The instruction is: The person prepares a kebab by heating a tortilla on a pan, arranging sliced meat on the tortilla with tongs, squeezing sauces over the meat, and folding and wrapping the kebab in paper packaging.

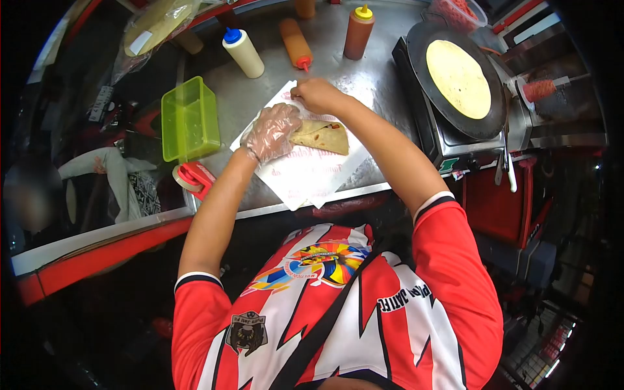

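Head view: left hand (273, 133) holds wrap (323, 138); right hand (317, 95) curled at paper (296, 181), can't tell grip. Wrap likely soft; hold middle gently.

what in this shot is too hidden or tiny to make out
Head view:
- The wrap's left end: covered by the gloved left hand.
- What the right hand may pinch: hidden by its curled fingers.
- The orange-brown container's top: cut off by the upper edge.
- The paper's finest print: too small.
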A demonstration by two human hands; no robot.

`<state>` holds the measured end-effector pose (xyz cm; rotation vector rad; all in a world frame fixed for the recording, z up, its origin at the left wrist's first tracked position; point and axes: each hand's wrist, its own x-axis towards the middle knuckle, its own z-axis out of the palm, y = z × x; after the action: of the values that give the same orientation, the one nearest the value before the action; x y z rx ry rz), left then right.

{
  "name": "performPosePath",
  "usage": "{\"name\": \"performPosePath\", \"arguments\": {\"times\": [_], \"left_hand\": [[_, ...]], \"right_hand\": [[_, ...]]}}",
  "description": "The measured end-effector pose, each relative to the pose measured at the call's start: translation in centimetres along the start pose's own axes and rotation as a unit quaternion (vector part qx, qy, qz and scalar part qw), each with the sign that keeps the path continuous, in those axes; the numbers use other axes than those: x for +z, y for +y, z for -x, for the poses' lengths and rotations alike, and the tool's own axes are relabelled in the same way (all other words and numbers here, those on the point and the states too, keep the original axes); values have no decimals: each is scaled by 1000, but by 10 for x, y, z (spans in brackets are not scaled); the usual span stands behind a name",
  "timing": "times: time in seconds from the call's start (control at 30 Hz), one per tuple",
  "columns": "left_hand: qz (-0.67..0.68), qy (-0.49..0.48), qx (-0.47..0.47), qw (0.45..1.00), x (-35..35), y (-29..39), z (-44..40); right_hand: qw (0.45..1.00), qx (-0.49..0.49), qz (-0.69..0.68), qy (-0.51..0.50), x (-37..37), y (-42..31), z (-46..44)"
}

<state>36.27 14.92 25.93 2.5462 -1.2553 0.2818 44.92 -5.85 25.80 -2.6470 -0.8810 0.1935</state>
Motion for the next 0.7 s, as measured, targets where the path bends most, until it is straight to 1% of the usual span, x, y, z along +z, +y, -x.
{"name": "performPosePath", "arguments": {"times": [0.03, 0.07, 0.1, 0.17, 0.23, 0.27, 0.37, 0.4, 0.43, 0.5, 0.53, 0.63, 0.7], "left_hand": [[33, -52, -25, 998, 1, -1, -3], [66, -105, -51, 991, 1, -2, -4], [99, -157, -77, 980, 2, -2, -3], [93, -68, -42, 992, 14, 1, 15], [78, 18, -20, 997, 26, 13, 33], [96, -23, -43, 994, 29, 18, 39], [113, -48, -60, 991, 20, 35, 41], [144, -61, -90, 984, 20, 41, 43], [152, -23, -72, 985, 26, 43, 48], [167, 49, -32, 984, 41, 47, 60], [175, 72, -20, 982, 37, 52, 59], [91, 25, -17, 995, 1, 67, 51], [96, 1, -55, 994, -2, 71, 57]], "right_hand": [[997, 11, 17, -68, 6, 3, -3], [996, -18, 44, -72, 16, 10, -6], [995, -12, 48, -82, 15, 8, -4], [993, 0, 51, -102, 3, -3, 2], [1000, -11, -5, 23, -1, -9, 25], [996, -16, -33, 84, -3, -12, 39], [981, -100, -40, 164, -19, -59, 107], [976, -158, -36, 147, -1, -71, 134], [967, -217, -32, 132, 18, -84, 158], [966, -246, -57, 55, 32, -118, 191], [965, -250, -44, 59, 42, -125, 194], [963, -260, -5, 64, 73, -136, 192], [964, -262, 15, 53, 80, -135, 189]]}}
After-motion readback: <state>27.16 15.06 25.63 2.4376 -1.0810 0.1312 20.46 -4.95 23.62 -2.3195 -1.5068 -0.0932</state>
